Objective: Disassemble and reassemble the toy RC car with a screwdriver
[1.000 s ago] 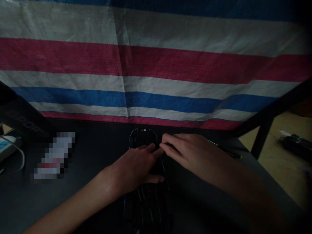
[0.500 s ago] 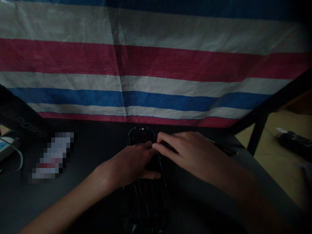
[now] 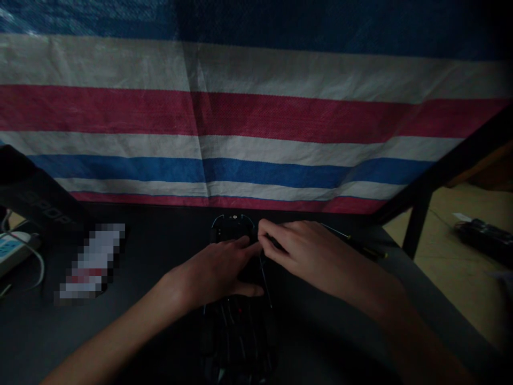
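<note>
A long, dark device [image 3: 240,334], ribbed with narrow pale lines and rounded at its far end by a glossy bluish rim, lies on the smooth black desk [image 3: 144,256] in front of the wearer, pointing to twelve o'clock. A thin rod [image 3: 266,283] slants along its three o'clock side. Behind the desk hangs a creased, woven plastic sheet [image 3: 256,115] in red, white and blue stripes; at about two o'clock from the device lies a slim metal-shafted tool [image 3: 365,247] with a dark, yellow-tipped handle.

The left hand [image 3: 216,272] reaches in from eight o'clock, palm down across the device, its fingers stretched toward two o'clock and its thumb set wide of them. The right hand [image 3: 300,243] comes from four o'clock, wrist bent, fingers curled and narrow at the left fingertips; whether they hold anything I cannot tell
</note>
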### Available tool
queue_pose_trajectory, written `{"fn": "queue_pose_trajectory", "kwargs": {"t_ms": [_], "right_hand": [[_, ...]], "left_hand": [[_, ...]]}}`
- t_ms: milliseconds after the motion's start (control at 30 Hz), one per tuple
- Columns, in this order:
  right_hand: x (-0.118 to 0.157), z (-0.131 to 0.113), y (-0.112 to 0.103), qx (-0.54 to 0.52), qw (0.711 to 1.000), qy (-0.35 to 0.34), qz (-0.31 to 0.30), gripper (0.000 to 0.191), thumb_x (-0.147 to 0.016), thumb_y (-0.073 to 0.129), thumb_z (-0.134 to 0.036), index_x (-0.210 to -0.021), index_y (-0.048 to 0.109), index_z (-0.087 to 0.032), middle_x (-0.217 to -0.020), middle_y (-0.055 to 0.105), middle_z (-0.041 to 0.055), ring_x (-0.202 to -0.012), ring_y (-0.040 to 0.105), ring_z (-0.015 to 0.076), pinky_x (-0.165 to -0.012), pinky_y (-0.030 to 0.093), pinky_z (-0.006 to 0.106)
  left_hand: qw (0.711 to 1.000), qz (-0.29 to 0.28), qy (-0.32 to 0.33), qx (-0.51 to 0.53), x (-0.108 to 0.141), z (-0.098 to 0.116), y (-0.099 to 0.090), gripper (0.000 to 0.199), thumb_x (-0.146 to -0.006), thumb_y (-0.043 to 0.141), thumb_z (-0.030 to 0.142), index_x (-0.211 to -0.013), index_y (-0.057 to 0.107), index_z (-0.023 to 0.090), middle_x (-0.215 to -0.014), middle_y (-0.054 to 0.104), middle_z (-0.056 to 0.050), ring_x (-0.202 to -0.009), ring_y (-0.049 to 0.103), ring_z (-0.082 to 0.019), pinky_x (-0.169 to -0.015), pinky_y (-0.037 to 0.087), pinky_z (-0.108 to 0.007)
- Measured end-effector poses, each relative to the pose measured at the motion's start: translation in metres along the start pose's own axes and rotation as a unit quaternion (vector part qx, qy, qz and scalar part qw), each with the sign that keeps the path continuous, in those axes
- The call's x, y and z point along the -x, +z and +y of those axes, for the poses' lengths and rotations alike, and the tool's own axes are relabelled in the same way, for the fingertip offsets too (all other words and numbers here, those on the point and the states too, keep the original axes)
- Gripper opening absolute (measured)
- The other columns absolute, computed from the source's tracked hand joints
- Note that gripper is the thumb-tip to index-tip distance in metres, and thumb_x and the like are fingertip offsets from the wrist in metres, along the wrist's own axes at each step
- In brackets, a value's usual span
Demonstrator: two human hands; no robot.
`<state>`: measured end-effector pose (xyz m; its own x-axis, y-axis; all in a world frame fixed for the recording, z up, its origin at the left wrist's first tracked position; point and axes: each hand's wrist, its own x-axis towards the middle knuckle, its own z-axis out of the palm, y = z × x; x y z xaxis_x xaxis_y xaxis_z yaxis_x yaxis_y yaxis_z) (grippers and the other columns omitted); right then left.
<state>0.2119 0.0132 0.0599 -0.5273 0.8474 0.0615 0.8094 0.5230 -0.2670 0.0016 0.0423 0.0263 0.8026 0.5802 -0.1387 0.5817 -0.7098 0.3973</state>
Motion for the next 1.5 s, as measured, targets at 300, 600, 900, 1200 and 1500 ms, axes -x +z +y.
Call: {"fn": "queue_pose_trajectory", "kwargs": {"t_ms": [300, 600, 900, 1200, 1500], "right_hand": [[0.003, -0.007, -0.002, -0.052, 0.999, 0.0, 0.01, 0.007, -0.102, 0.051, -0.025, -0.106, 0.057, -0.025, -0.096, 0.068, -0.0002, -0.088, 0.065, 0.0188, -0.077, 0.041, 0.034], [0.006, -0.004, 0.0, -0.084, 0.996, -0.018, 0.001, 0.018, -0.094, 0.056, -0.015, -0.109, 0.055, -0.024, -0.101, 0.064, -0.0002, -0.09, 0.063, 0.0157, -0.077, 0.042, 0.03], [0.004, -0.001, 0.007, 0.054, 0.997, 0.026, 0.043, 0.014, -0.106, 0.046, -0.033, -0.105, 0.057, -0.024, -0.072, 0.061, -0.0016, -0.066, 0.061, 0.0197, -0.06, 0.029, 0.034], [0.009, -0.005, -0.002, -0.098, 0.995, -0.019, 0.012, 0.026, -0.085, 0.061, -0.011, -0.106, 0.053, -0.024, -0.103, 0.064, -0.0017, -0.093, 0.062, 0.0148, -0.079, 0.042, 0.029], [0.003, 0.001, 0.005, 0.014, 1.0, 0.009, 0.018, 0.012, -0.106, 0.045, -0.029, -0.108, 0.056, -0.024, -0.08, 0.063, -0.0012, -0.071, 0.062, 0.0187, -0.064, 0.036, 0.034]], "left_hand": [[1.0, -0.02, 0.0, 0.023, -0.001, 0.0, -0.004, 0.055, -0.092, 0.072, 0.05, -0.135, 0.063, 0.018, -0.143, 0.062, -0.015, -0.124, 0.067, -0.032, -0.103, 0.053, -0.041], [1.0, -0.016, -0.002, 0.013, -0.001, -0.001, -0.001, 0.061, -0.092, 0.07, 0.054, -0.142, 0.057, 0.021, -0.145, 0.062, -0.014, -0.123, 0.067, -0.032, -0.102, 0.053, -0.041], [0.999, -0.025, -0.013, 0.029, -0.001, 0.0, -0.002, 0.059, -0.092, 0.073, 0.05, -0.141, 0.057, 0.021, -0.152, 0.056, -0.013, -0.128, 0.065, -0.033, -0.106, 0.051, -0.042], [1.0, -0.008, -0.002, 0.013, 0.0, 0.001, -0.002, 0.065, -0.093, 0.069, 0.055, -0.147, 0.052, 0.023, -0.142, 0.063, -0.012, -0.122, 0.067, -0.031, -0.099, 0.052, -0.038], [1.0, -0.018, -0.003, 0.002, 0.0, -0.001, 0.001, 0.069, -0.095, 0.064, 0.058, -0.151, 0.048, 0.022, -0.149, 0.058, -0.015, -0.125, 0.066, -0.032, -0.102, 0.052, -0.042]]}}
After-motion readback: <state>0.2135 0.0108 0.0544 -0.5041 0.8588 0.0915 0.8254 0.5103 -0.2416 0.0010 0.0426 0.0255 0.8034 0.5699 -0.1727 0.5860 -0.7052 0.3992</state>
